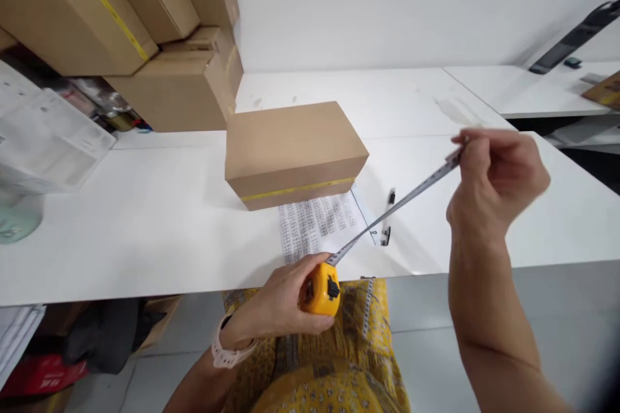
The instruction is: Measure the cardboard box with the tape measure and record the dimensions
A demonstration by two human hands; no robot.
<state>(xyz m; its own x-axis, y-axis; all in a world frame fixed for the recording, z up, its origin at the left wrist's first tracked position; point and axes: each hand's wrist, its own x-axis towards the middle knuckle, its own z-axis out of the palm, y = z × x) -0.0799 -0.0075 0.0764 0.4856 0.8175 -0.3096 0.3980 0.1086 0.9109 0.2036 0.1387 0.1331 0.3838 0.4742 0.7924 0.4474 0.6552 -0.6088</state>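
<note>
My left hand is wrapped round a yellow tape measure case at the near edge of the white table. The tape blade runs up and to the right from the case. My right hand pinches the blade's far end above the table's right side. A closed brown cardboard box with a yellow tape band stands on the table beyond the blade. A printed sheet lies partly under the box, and a black pen lies beneath the blade.
Stacked cardboard boxes fill the back left. Plastic-wrapped papers and a greenish container sit at the left edge. A second white table with a dark object stands at the right. Items lie on the floor under the table.
</note>
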